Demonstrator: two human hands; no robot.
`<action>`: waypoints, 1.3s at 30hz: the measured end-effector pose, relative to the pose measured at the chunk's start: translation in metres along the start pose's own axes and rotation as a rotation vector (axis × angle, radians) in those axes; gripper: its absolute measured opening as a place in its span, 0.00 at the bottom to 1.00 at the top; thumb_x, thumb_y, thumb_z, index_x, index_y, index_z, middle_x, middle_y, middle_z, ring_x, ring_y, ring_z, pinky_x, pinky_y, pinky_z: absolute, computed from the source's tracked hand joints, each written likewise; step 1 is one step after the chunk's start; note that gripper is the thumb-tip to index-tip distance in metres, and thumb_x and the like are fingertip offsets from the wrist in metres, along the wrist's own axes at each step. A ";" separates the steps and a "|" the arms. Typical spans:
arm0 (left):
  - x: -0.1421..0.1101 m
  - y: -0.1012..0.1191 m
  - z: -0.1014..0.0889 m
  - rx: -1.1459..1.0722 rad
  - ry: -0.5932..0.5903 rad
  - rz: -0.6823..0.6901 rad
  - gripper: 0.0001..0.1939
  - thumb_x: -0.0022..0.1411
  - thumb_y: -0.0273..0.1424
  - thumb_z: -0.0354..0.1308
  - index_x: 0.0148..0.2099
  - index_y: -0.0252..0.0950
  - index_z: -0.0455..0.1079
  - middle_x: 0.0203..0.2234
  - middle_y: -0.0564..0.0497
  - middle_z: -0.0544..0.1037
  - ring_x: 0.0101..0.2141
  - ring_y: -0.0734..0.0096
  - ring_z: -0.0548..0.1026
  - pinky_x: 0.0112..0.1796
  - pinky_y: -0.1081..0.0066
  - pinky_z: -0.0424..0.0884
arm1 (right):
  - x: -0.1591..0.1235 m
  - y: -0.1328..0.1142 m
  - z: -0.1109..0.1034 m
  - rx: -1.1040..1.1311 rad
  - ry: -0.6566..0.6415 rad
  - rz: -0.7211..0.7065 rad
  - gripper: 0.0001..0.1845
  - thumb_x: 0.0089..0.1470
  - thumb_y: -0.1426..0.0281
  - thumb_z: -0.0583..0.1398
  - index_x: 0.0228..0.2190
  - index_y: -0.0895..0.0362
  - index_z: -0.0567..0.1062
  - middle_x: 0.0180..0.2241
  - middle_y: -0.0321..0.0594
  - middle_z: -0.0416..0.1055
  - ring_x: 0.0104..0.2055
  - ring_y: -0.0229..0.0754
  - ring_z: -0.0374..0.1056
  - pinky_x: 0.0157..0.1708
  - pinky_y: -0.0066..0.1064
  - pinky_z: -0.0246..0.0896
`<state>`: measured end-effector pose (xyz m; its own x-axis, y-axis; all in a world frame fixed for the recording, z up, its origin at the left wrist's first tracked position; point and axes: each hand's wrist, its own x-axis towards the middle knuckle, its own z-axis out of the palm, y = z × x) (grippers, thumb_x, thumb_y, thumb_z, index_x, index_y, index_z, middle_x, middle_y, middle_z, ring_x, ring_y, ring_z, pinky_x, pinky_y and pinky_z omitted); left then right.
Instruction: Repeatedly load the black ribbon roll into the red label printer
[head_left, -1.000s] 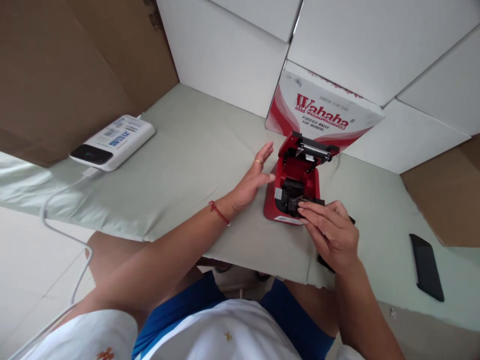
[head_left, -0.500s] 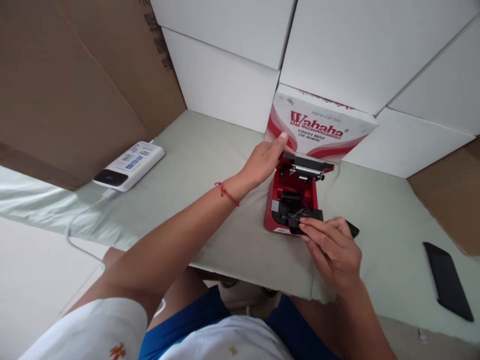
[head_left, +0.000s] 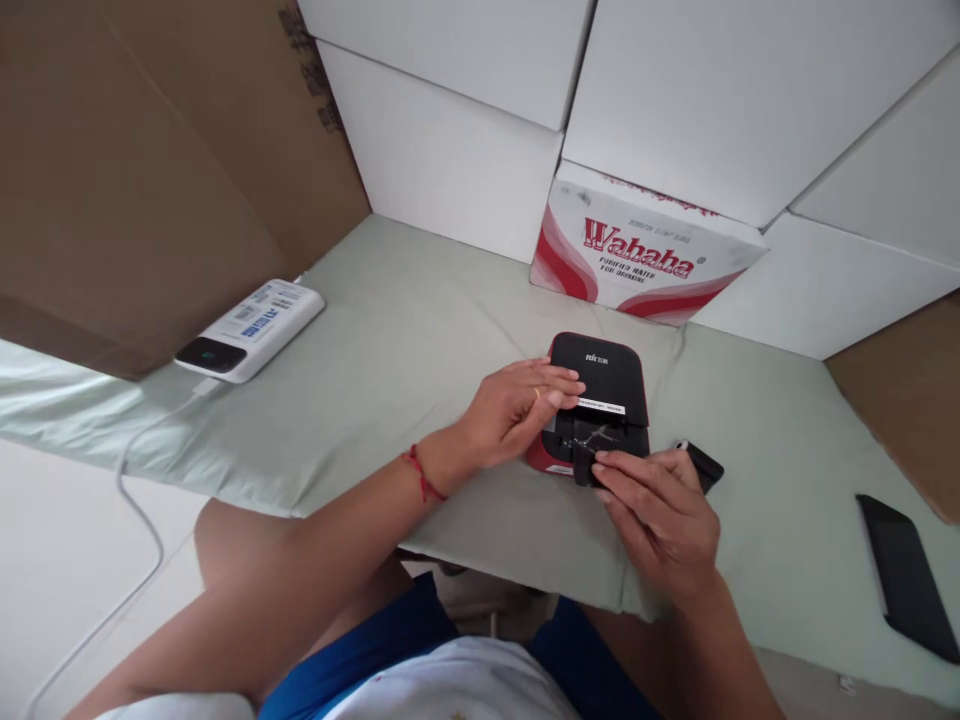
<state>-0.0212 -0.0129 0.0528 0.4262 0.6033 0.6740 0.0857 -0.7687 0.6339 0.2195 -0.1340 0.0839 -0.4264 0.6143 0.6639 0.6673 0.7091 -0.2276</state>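
Note:
A small red and black label printer (head_left: 604, 365) sits on the cloth-covered surface in front of me with its lid lowered. My left hand (head_left: 514, 405) rests on the lid's left side, fingers stretched out flat. At the printer's front edge, my right hand (head_left: 664, 505) pinches the end of a glossy black strip (head_left: 584, 466) that comes out of the front opening. Pale line marks show on the strip. The inside of the printer is hidden under the lid.
Behind the printer stands a white and red Wahaha carton (head_left: 637, 255) against stacked white boxes (head_left: 450, 150). A white power bank (head_left: 255, 330) with a cable lies left. At right are a small black object (head_left: 703, 466) and a black phone-like slab (head_left: 907, 570).
My left hand has brought the raised printer lid down and now lies on it. The right hand stays at the front with the black strip.

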 end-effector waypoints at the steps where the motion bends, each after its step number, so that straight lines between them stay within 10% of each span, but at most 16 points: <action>1: -0.003 -0.001 0.002 0.037 0.008 0.020 0.23 0.84 0.37 0.48 0.51 0.40 0.86 0.51 0.44 0.90 0.57 0.60 0.87 0.65 0.53 0.77 | 0.001 0.003 -0.002 0.027 -0.006 0.011 0.10 0.74 0.69 0.63 0.52 0.57 0.82 0.50 0.49 0.87 0.43 0.45 0.74 0.44 0.42 0.68; 4: -0.006 -0.001 0.007 0.107 0.043 0.054 0.21 0.83 0.34 0.49 0.49 0.40 0.85 0.50 0.45 0.91 0.55 0.61 0.88 0.61 0.56 0.80 | 0.004 0.019 -0.011 0.086 0.056 0.103 0.25 0.80 0.57 0.50 0.59 0.55 0.81 0.55 0.50 0.85 0.51 0.50 0.78 0.50 0.48 0.69; 10: -0.010 0.001 0.015 0.127 0.070 -0.023 0.22 0.83 0.33 0.47 0.48 0.42 0.84 0.49 0.48 0.91 0.55 0.61 0.88 0.69 0.48 0.69 | -0.001 0.059 -0.001 0.139 0.031 0.185 0.25 0.79 0.68 0.49 0.61 0.48 0.82 0.59 0.43 0.84 0.65 0.52 0.78 0.70 0.57 0.65; 20: -0.017 -0.009 0.015 -0.168 0.005 -0.025 0.15 0.79 0.38 0.55 0.58 0.44 0.81 0.58 0.43 0.87 0.66 0.54 0.80 0.71 0.45 0.69 | -0.012 0.056 0.028 0.192 0.237 0.229 0.22 0.77 0.72 0.52 0.54 0.49 0.86 0.55 0.43 0.86 0.64 0.52 0.80 0.66 0.57 0.73; 25: -0.024 -0.030 0.025 -0.519 0.098 -0.267 0.47 0.65 0.44 0.70 0.81 0.54 0.57 0.83 0.50 0.54 0.83 0.45 0.47 0.80 0.41 0.44 | -0.021 0.062 0.026 0.177 0.170 0.218 0.21 0.77 0.61 0.56 0.61 0.51 0.81 0.60 0.47 0.83 0.66 0.56 0.77 0.74 0.66 0.61; 32: -0.028 -0.047 0.037 -0.804 0.028 -0.470 0.56 0.60 0.43 0.71 0.84 0.54 0.49 0.84 0.50 0.50 0.83 0.45 0.48 0.79 0.42 0.54 | -0.006 0.044 0.022 0.148 0.126 0.381 0.36 0.70 0.60 0.66 0.73 0.51 0.67 0.60 0.53 0.80 0.62 0.56 0.77 0.64 0.56 0.74; 39: -0.028 -0.045 0.033 -0.788 -0.030 -0.447 0.56 0.60 0.40 0.70 0.84 0.53 0.50 0.84 0.53 0.50 0.82 0.46 0.50 0.79 0.47 0.57 | 0.047 0.023 0.002 -0.125 0.057 0.181 0.09 0.68 0.70 0.68 0.46 0.45 0.87 0.42 0.38 0.85 0.45 0.49 0.75 0.49 0.48 0.70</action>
<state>-0.0071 -0.0020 -0.0075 0.5252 0.7963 0.3000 -0.3879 -0.0898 0.9173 0.2135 -0.0879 0.1084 -0.2604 0.7046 0.6601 0.8019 0.5386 -0.2585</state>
